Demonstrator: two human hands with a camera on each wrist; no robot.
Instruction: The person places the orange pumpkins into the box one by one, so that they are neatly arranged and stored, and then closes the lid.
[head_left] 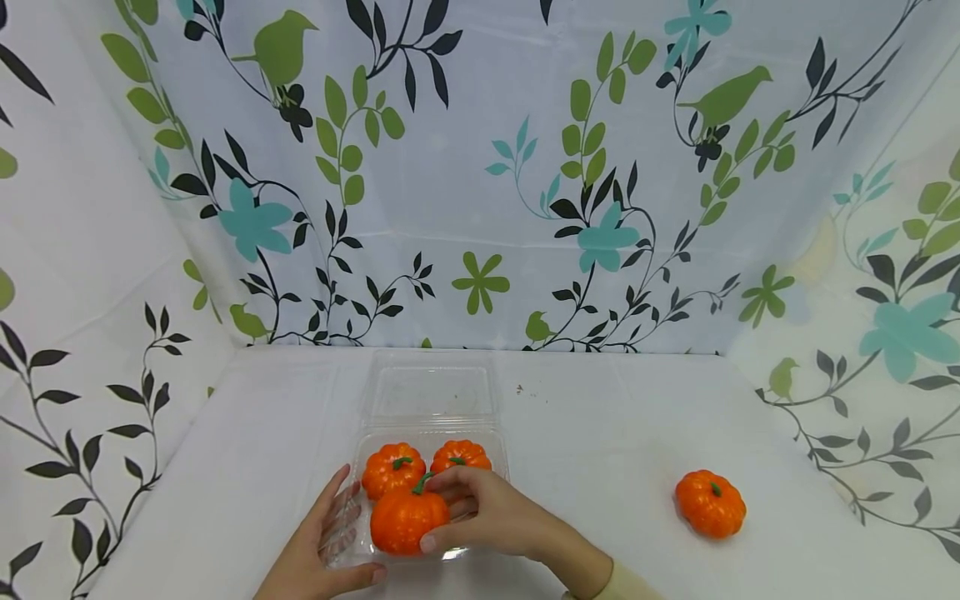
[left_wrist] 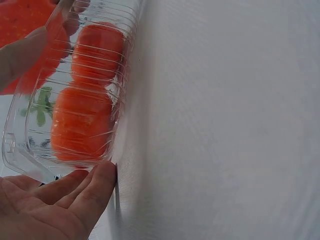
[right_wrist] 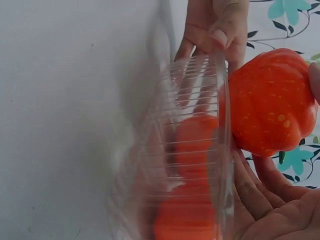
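Observation:
A small orange toy pumpkin (head_left: 401, 527) with a green stem is pinched between the thumb and fingers of my right hand (head_left: 502, 514), over the front part of a clear plastic clamshell container (head_left: 504, 446). Behind it, a left pumpkin (head_left: 384, 473) and a right pumpkin (head_left: 467, 452) sit side by side in the container; the left wrist view shows both through the ribbed wall. My left hand (head_left: 311, 546) touches the container's left side with fingers extended, its thumb near the front corner. In the right wrist view, the held pumpkin (right_wrist: 272, 102) is beside the container's rim.
The container's clear lid (head_left: 431, 392) lies folded back toward the rear. Another orange pumpkin (head_left: 711, 504) rests on the white tabletop (head_left: 600, 450) at the right. Patterned cloth (head_left: 480, 208) with leaves and birds hangs behind and at both sides.

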